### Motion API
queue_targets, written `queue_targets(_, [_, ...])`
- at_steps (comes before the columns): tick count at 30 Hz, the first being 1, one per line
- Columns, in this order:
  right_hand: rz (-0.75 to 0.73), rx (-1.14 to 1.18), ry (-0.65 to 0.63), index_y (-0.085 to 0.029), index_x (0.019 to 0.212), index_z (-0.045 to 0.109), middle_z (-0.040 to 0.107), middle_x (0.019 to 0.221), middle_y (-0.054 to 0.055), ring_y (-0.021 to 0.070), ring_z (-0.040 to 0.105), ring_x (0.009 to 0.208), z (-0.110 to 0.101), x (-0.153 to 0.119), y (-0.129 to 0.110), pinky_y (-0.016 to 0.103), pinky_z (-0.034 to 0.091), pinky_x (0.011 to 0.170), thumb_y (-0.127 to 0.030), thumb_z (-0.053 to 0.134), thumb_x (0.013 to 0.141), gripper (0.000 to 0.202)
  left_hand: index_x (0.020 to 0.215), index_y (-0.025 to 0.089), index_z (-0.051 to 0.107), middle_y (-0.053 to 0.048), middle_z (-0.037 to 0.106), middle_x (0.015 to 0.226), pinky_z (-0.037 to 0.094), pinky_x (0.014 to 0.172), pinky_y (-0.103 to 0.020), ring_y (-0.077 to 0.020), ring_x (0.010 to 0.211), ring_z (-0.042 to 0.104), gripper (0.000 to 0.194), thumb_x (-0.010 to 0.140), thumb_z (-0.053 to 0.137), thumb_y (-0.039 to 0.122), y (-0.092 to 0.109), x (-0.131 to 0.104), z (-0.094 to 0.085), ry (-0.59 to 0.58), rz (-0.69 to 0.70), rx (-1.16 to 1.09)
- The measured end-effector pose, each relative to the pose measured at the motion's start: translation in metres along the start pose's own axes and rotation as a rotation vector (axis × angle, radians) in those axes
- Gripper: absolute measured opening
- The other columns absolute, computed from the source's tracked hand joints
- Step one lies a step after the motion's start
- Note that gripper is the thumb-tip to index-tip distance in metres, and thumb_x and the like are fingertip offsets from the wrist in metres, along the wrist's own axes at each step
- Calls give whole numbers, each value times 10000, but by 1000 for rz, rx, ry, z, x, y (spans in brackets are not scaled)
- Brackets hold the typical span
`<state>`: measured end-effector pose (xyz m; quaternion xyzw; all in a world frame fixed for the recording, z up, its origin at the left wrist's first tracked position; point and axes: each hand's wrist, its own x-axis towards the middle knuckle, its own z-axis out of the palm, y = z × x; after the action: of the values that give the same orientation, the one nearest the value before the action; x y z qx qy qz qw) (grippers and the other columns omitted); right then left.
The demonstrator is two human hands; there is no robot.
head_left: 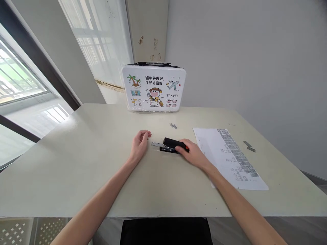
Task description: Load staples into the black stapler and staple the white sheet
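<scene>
A black stapler [171, 144] lies on the pale table [102, 177], its metal magazine sticking out at the left end. My right hand [192, 153] is wrapped round the stapler's right end, beside a small red part. My left hand [140, 140] rests on the table just left of the magazine, fingers curled; whether anything is inside them is hidden. Short strips of staples [173, 126] lie behind the stapler. A printed sheet of paper [217, 153] lies on the right, partly under my right forearm.
A white case [154, 89] with cartoon pictures stands upright at the table's back. More staple strips [249, 146] lie right of the paper. The table's front edge runs below my forearms, and a wall rises behind.
</scene>
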<state>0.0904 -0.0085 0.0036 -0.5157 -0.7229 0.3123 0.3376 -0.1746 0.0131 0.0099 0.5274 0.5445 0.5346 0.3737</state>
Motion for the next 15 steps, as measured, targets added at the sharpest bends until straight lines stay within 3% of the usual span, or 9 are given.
queue_targets(3, [-109,-96,-42,-268,1158,676,740,1108,66,268,679,1007,-1,-1,-1,404,558,837,-564,644,947,365,989,197,672,-96,737,1086,500,1040,-384,-240,1118,679,300,981,572,479,-2,1,1,-46,-12,-86])
queue_targets(7, [-363,-146,112,-298,1236,671,730,1219,67,258,681,1130,4,-4,-4,427,577,929,-341,543,1034,243,1032,186,662,-140,725,1225,486,1097,-428,-280,1210,680,378,974,601,554,-2,0,8,-115,-195,-397])
queue_targets(11, [-598,-313,251,-350,1305,688,698,1336,52,242,615,1286,10,-9,-12,467,543,1033,-113,441,1028,440,1048,172,663,-188,715,1288,496,1098,-512,-336,1243,668,438,987,519,582,3,-6,15,-260,-458,-687])
queue_targets(15, [-667,-434,284,-430,1283,712,697,1384,-4,232,601,1324,17,-15,-19,458,526,1048,-96,497,1031,471,1027,173,689,-181,708,1316,502,1083,-568,-370,1288,635,421,974,499,544,7,-10,17,-334,-520,-736])
